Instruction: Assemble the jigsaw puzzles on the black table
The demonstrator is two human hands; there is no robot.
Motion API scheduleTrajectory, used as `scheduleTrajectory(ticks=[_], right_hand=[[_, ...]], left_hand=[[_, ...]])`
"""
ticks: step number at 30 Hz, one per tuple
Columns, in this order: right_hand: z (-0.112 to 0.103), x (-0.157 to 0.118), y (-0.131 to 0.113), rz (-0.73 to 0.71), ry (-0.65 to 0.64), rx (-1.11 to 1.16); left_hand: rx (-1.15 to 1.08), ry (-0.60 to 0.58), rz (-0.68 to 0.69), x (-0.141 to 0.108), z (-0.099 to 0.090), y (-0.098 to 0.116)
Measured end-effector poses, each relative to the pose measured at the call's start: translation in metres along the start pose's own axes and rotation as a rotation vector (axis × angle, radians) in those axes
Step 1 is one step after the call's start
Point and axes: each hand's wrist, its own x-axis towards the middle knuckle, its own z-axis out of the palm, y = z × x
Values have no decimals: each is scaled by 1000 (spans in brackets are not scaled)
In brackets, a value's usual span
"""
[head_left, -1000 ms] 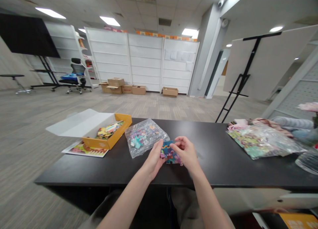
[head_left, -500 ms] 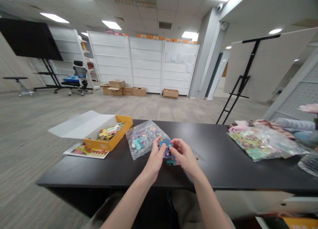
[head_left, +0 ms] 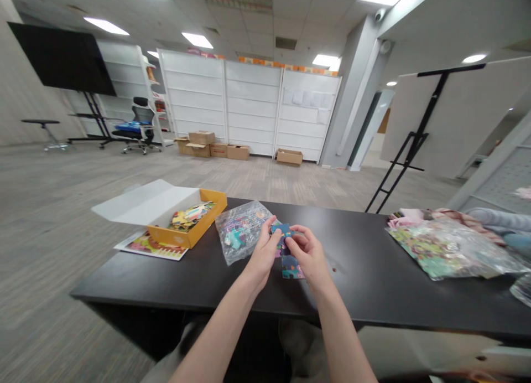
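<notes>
Blue jigsaw piece (head_left: pixel 282 228): pinched between my hands, mid-desk (head_left: pixel 365 283), nearer the front edge.
Left hand (head_left: pixel 262 255): narrow, holding the piece's left side.
Right hand (head_left: pixel 309 254): narrow, holding its right side.
Clear plastic bag (head_left: pixel 240 233): just beside my left hand.
Yellow box (head_left: pixel 188 226): open, towards the desk's left end.

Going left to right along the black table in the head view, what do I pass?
Yellow puzzle box, clear bag of puzzle pieces, left hand, held puzzle pieces, right hand, large clear plastic bag.
</notes>
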Motion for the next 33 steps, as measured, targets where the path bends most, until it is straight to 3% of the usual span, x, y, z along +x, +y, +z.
scheduleTrajectory(ticks=[4,9,14,17,21,25,29,33], right_hand=[[10,9,-1,-7,82,20],[11,15,3,29,207,74],[2,11,5,38,203,52],[-4,4,1,90,128,10],[0,-3,0,159,-34,-63],[17,-3,14,136,-122,-111],[38,4,31,38,-121,-267],[60,15,43,22,-39,-303]], left_hand=[[95,5,168,3,-13,9],[575,1,507,-8,-42,22],[1003,-5,548,-11,-82,25],[1269,54,571,-3,-101,29],[1191,202,615,5,-99,36],[1000,208,669,5,-78,35],[833,182,642,2,-66,33],[741,134,580,-5,-66,33]])
